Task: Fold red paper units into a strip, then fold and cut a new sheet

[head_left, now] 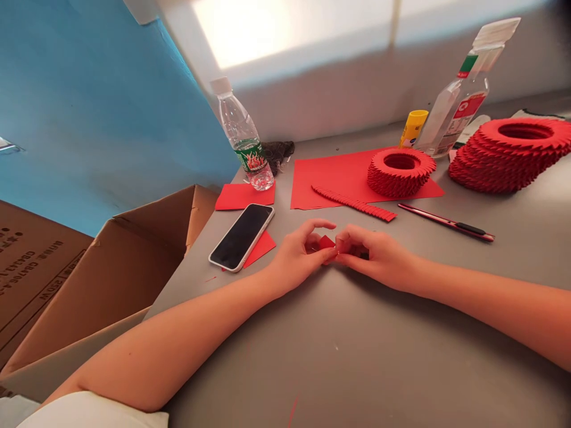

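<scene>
White sleeve nearest cam, bottom L. Person's L hand & R hand meet above grey table, both pinching small red paper pc btwn fingertips. Just beyond: pleated red strip, sm. red ring on red sheet. Phone to L, slim red/blk tool to R.

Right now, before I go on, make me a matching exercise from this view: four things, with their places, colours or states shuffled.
Things
1. Small red piece
2. Phone
3. Upright tube
4. Smaller red ring

Places, colours, states
A. Yellow
B. Resting on the large red sheet
C. At the fingertips of the left hand and right hand
D. Screen dark, partly over red paper

Pairs: 1-C, 2-D, 3-A, 4-B
</scene>
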{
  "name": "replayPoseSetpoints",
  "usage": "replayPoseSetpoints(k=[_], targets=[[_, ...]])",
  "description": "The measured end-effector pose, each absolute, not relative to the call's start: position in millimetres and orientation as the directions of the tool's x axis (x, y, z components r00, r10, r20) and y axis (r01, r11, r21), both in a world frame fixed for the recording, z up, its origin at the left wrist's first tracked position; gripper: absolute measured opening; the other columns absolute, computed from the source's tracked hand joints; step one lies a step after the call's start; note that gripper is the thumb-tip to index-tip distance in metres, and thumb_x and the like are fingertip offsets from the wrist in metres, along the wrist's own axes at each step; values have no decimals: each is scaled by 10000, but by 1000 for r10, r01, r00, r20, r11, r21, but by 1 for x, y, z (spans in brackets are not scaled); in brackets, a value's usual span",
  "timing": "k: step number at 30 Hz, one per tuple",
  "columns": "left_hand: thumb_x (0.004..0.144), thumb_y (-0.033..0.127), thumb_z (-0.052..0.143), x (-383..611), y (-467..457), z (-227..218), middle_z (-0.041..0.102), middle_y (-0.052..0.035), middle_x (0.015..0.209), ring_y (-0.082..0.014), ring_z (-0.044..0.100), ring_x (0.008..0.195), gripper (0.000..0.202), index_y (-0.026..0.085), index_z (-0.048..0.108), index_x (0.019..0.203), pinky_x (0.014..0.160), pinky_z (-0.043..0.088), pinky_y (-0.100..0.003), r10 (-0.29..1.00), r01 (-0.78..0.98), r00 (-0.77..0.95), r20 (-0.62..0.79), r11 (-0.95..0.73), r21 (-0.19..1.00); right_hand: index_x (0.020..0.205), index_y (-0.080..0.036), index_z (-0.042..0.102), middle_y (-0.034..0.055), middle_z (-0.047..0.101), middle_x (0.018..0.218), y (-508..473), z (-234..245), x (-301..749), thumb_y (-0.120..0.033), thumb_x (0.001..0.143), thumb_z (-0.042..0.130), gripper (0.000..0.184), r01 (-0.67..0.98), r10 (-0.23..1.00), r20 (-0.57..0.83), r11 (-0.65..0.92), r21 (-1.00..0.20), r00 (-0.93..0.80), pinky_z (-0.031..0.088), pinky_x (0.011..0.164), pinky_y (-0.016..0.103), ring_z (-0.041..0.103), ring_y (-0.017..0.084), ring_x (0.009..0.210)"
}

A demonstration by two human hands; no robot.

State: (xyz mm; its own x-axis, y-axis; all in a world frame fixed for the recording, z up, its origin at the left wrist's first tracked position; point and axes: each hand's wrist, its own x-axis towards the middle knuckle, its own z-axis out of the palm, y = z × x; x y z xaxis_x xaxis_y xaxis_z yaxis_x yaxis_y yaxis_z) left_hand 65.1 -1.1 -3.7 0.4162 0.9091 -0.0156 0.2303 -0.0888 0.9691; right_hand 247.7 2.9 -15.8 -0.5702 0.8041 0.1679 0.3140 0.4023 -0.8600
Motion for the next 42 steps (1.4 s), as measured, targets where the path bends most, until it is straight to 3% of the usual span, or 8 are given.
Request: replayPoseSetpoints(k=[7,14,20,24,27,34,38,42], targets=[[767,182,605,66,-5,-3,600,33,685,-107,601,660,502,237,424,1231,678,478,-232,869,225,493,-36,-88,970,856,-204,572,-10,622,747,2,-14,246,-264,840,470,120,411,829,251,483,-773,-501,419,561,212,534,91,612],[746,160,618,66,-6,-2,604,37,662,-110,605,657,520,245,444,1229,699,484,-242,865,265,500,-45,-103,959,765,-175,593,25,625,728,1,-19,247,-183,836,477,136,473,664,535,748,-466,-523,410,565,223,542,109,637],[775,194,601,64,-5,-1,593,25,675,-111,585,675,509,231,413,1247,693,474,-239,864,196,501,-49,-58,979,745,-175,613,52,636,729,2,-19,248,-217,876,429,230,473,567,569,820,-322,-596,421,584,239,553,125,649],[869,262,473,63,-5,-1,615,-7,725,-133,583,734,415,230,372,1271,749,458,-282,856,150,515,-48,-35,988,778,-172,623,61,638,756,2,-19,249,-232,879,418,236,467,583,554,811,-353,-594,423,595,248,554,131,663],[883,260,447,62,-5,0,607,-4,715,-135,579,737,412,235,350,1282,748,442,-273,856,158,515,-47,-41,987,849,-179,628,45,634,760,2,-17,250,-226,858,447,188,474,664,485,747,-466,-570,419,596,247,546,127,662],[893,236,400,63,-10,0,620,-6,799,-119,578,739,422,245,317,1306,735,422,-235,858,283,512,45,-217,934,751,-195,633,-3,626,664,2,-9,247,-398,823,483,262,462,892,132,345,-817,-433,388,500,232,503,105,542],[887,213,394,62,-12,-2,615,19,768,-88,500,628,434,261,319,1312,653,396,-199,855,405,509,95,-335,851,703,-195,618,-23,604,622,0,-6,245,-367,792,522,216,443,913,67,258,-858,-403,363,471,223,484,96,524],[888,207,378,63,-12,-1,608,25,761,-84,477,626,433,256,320,1314,639,386,-190,857,448,505,99,-358,819,696,-197,596,-27,610,660,-1,-5,245,-286,784,529,142,440,905,135,322,-838,-403,386,514,219,495,92,557]])
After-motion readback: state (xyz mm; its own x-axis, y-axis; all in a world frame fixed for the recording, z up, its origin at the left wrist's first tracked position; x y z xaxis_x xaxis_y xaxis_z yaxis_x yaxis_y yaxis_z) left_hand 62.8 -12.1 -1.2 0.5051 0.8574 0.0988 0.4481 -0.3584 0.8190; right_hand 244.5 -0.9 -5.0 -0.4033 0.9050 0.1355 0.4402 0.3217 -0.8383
